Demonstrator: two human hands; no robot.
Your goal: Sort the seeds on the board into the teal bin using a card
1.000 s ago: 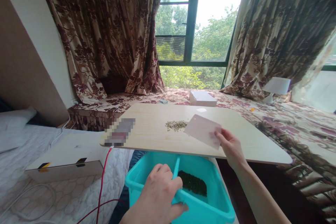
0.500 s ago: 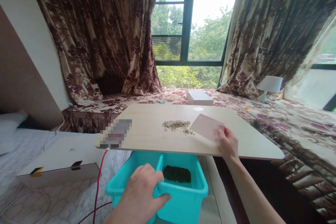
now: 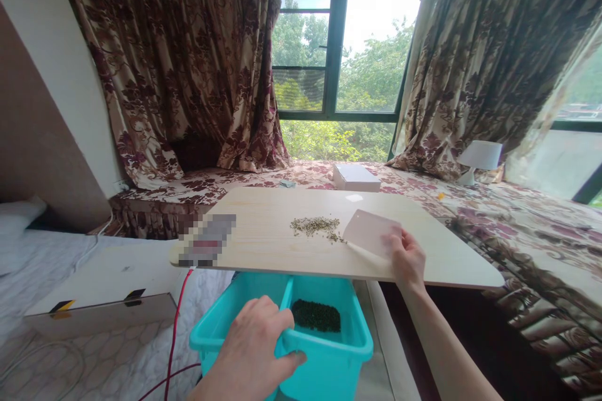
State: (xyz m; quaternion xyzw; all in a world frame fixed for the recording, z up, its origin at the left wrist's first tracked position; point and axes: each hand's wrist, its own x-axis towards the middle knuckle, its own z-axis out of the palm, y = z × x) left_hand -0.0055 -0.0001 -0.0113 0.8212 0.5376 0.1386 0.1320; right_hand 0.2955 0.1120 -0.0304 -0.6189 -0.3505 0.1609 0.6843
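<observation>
In my right hand [image 3: 408, 257] is a thin, translucent plastic scraper [image 3: 369, 232], pinched at its right end and tilted over the tabletop. Just left of its edge lies a loose scatter of small greenish-brown grains [image 3: 316, 225], like seeds or beans, on the pale wooden board table [image 3: 263, 250]. My left hand [image 3: 256, 341] grips the near rim of a turquoise two-compartment bin [image 3: 324, 360], thumb on the outside. Dark green grains [image 3: 316, 315] lie in the bin's right compartment. The left compartment is partly hidden behind my hand.
A blurred-out phone-like device [image 3: 209, 239] with a red cable [image 3: 175, 332] lies at the table's left end. A white box [image 3: 108, 288] rests on the bed at left. Beyond the table are another white box [image 3: 357, 177] and a lamp [image 3: 480, 155].
The scraper is slightly less tilted and a little farther from the main scatter. My left hand stays on the bin's rim. The camera view has shifted slightly.
</observation>
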